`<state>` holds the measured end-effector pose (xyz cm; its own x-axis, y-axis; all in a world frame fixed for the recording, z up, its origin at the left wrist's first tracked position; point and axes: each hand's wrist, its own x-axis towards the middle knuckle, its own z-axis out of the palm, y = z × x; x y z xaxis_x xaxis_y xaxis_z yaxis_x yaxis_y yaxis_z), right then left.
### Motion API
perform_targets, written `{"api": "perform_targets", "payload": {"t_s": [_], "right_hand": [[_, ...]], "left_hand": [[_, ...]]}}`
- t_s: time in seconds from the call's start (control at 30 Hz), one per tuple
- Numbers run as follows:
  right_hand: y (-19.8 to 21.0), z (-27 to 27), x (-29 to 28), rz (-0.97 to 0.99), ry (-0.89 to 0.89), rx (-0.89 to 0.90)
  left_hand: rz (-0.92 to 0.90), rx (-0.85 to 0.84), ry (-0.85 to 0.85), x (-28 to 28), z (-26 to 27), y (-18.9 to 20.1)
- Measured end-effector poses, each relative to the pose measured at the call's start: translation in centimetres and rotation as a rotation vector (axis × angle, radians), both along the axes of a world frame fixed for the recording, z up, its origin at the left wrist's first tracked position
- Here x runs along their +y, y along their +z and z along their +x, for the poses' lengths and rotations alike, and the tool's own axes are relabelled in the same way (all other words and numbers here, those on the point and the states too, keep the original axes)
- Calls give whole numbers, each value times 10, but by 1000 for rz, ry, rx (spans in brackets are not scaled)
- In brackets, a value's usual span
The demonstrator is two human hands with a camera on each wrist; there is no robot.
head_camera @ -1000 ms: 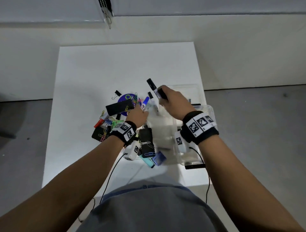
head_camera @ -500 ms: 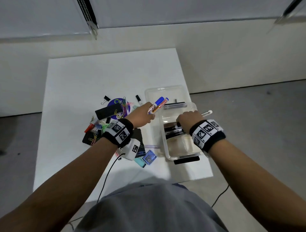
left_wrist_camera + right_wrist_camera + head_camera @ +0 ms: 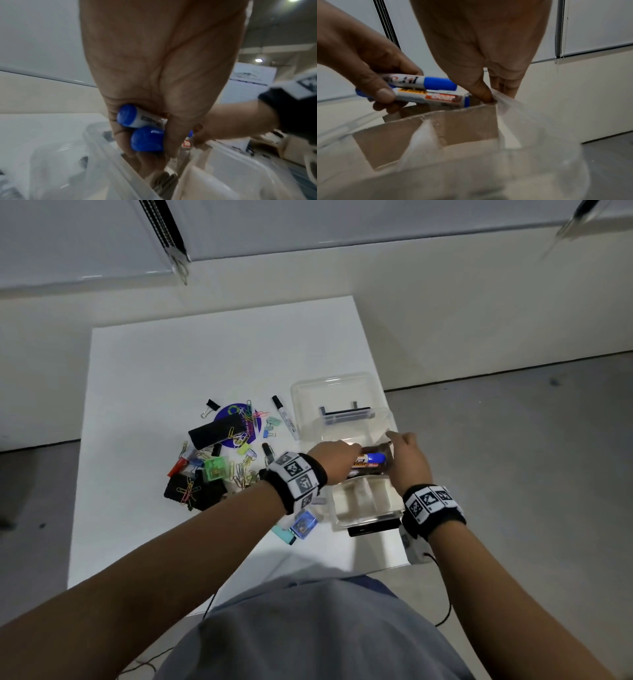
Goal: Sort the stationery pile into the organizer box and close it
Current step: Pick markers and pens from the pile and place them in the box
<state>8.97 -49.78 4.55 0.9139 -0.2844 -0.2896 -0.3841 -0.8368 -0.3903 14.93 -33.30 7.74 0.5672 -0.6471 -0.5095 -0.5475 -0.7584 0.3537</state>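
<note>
My left hand (image 3: 347,455) grips two blue-capped whiteboard markers (image 3: 371,461) side by side, level over the middle compartment of the clear organizer box (image 3: 366,517). In the left wrist view their blue ends (image 3: 147,139) stick out of the curled fingers (image 3: 120,135). My right hand (image 3: 394,444) is at the box's right wall. In the right wrist view its thumb (image 3: 485,93) is inside against the brown cardboard divider (image 3: 426,129), the fingers outside the clear wall, pinching it. Dark markers lie below in that compartment. The stationery pile (image 3: 219,463) lies left of the box.
The box's clear lid (image 3: 330,392) lies open behind it. A loose black-capped marker (image 3: 284,417) lies beside the lid. A blue sharpener (image 3: 303,523) and a teal item sit near the table's (image 3: 171,364) front edge. The box is close to the right edge.
My left hand has carried the two blue markers from beside the pile to over the box. My right hand has left the black markers in the compartment and gone to the right wall.
</note>
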Motion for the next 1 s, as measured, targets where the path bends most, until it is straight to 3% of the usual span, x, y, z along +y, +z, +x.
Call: {"api": "perform_targets", "payload": {"t_s": [0.13, 0.23, 0.3, 0.4, 0.5, 0.57, 0.63, 0.77, 0.83, 1.0], "right_hand": [[-1, -2, 2, 19, -7, -3], [1, 0, 10, -16, -21, -126], [10, 3, 28, 10, -21, -282], [35, 5, 73, 107, 101, -375], [36, 5, 131, 114, 328, -92], [19, 4, 162, 39, 433, 195], [-1, 4, 178, -60, 465, 353], [-27, 5, 190, -204, 475, 417], [-33, 4, 192, -279, 513, 429], [-34, 9, 188, -291, 574, 474]], "left_hand": [[-11, -74, -24, -16, -5, -22], [-127, -67, 27, -7, -3, -19], [-319, -38, 184, 14, 3, -13], [-442, -105, 638, 61, 27, -19], [-162, -85, 913, 110, 51, -50], [44, 4, 950, 125, 57, -68], [117, 61, 932, 128, 56, -80], [157, 112, 810, 129, 57, -103], [141, 129, 833, 133, 58, -110], [-180, 59, 1008, 139, 64, -106]]}}
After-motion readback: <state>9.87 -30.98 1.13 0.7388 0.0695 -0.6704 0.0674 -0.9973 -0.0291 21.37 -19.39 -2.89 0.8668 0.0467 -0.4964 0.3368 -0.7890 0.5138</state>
